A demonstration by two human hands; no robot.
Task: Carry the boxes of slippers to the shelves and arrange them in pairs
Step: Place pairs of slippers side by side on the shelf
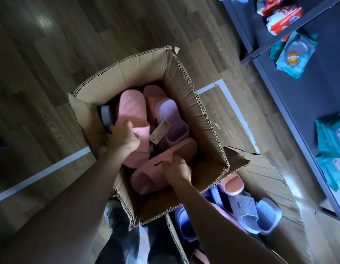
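Open brown corrugated cardboard box (194, 111) stands on the wood-plank floor (51, 73), just beside the dark grey shelves (298, 92). Inside lie pink and lilac slippers. Left hand (122, 139) has its fingers curled round the quilted pink foam slipper (132, 105). Right hand (177, 169) pinches the edge of the smooth pink foam slipper (146, 176) at the box's near side. A torn second cardboard box (270, 178) touches the first and holds blue slippers (260, 216).

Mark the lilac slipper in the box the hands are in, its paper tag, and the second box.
lilac slipper (174, 120): head view, middle of its upper side.
paper tag (159, 132): head view, centre of the tag.
second box (268, 168): head view, on its torn flap.
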